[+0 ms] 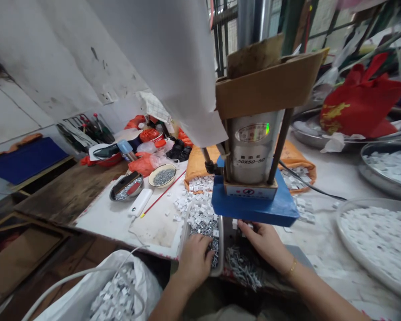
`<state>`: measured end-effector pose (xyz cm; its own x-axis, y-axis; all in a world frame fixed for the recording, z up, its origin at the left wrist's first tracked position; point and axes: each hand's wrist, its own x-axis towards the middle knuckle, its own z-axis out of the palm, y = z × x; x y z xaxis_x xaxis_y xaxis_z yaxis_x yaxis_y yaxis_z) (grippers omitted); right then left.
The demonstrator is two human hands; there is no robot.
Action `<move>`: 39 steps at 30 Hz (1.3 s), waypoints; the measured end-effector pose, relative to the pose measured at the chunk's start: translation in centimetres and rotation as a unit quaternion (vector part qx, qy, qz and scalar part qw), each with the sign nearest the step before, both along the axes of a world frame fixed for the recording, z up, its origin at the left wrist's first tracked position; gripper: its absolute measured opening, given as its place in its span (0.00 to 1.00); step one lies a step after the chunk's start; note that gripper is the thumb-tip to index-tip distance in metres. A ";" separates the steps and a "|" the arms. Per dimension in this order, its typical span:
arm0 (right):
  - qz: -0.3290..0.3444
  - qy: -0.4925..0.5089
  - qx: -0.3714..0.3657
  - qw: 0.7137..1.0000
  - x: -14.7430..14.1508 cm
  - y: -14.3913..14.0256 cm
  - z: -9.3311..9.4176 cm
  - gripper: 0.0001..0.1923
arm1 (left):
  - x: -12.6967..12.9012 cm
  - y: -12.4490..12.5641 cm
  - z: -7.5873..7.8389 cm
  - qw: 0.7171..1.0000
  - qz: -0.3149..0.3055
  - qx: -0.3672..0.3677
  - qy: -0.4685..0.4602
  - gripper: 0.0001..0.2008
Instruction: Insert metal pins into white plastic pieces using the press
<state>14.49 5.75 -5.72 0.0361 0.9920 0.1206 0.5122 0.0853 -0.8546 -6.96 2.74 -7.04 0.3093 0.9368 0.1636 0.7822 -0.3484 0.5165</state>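
My left hand [195, 256] is over the near end of a clear plastic tray [221, 254], its fingers curled down among small metal nails [214, 249]. Whatever its fingertips pinch is hidden. White plastic clips [200, 214] fill the tray's far end. My right hand [259, 236] reaches under the blue block [254, 205] of a press, fingers closed at a small white plastic clip [235, 224]. The press cylinder [252, 156] stands upright above that block. A pile of longer metal nails [243, 267] lies between my hands, near the table edge.
Left of the tray are a bowl of metal parts [163, 176], a steel bowl [112, 195], a white power strip [140, 203] and a red stick [163, 192]. A white sack [150, 281] of clips stands below. On the right sits a wide round tray [342, 236] of white pieces.
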 end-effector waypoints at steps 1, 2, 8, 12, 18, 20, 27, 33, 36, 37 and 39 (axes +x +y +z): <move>-0.006 -0.010 0.007 1.000 -0.1 -0.1 0.0 0.17 | 0.1 0.0 -0.1 1.000 -0.003 -0.002 0.024 0.13; -0.010 -0.021 0.016 1.000 -0.2 -0.3 0.1 0.17 | 0.2 0.0 -0.3 0.999 -0.004 -0.006 0.040 0.14; 0.023 -0.085 0.066 0.994 -0.6 -1.4 1.2 0.13 | 1.1 0.4 -0.5 0.998 -0.014 -0.034 0.059 0.09; 0.011 -0.066 0.028 0.997 0.0 -2.3 1.2 0.15 | 0.9 0.1 -0.4 0.998 -0.026 -0.033 0.052 0.09; -0.040 -0.119 0.046 0.991 2.7 -4.9 -0.9 0.15 | 0.8 -0.1 -0.9 0.999 -0.009 -0.039 0.034 0.07; 0.018 -0.172 0.048 0.984 2.9 -5.4 -1.2 0.12 | 0.8 0.0 -1.0 0.999 0.000 -0.032 0.020 0.07; 0.066 -0.208 -0.011 0.976 1.9 -5.4 -0.5 0.11 | 0.1 0.1 -1.1 0.985 0.040 0.018 -0.170 0.11; 0.012 0.052 -0.078 0.996 1.9 -5.7 0.5 0.12 | 1.4 0.0 1.2 0.920 0.095 -0.056 -0.376 0.06; -0.001 0.187 -0.150 0.971 1.5 -5.8 1.1 0.14 | 3.4 -0.4 2.4 0.860 0.063 -0.187 -0.470 0.03; -0.004 0.229 -0.173 0.958 1.4 -5.9 1.2 0.15 | 4.2 -0.7 2.7 0.850 0.049 -0.214 -0.479 0.03; -0.005 0.310 -0.222 0.925 1.0 -6.1 1.2 0.17 | 5.4 -1.1 3.2 0.847 0.024 -0.238 -0.475 0.04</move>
<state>15.52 -0.39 -4.48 -0.0289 0.9384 -0.3445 -0.0890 -0.3457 -0.9341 -1.55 1.61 -3.84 0.2104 0.9741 -0.0826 -0.0569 0.0966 0.9937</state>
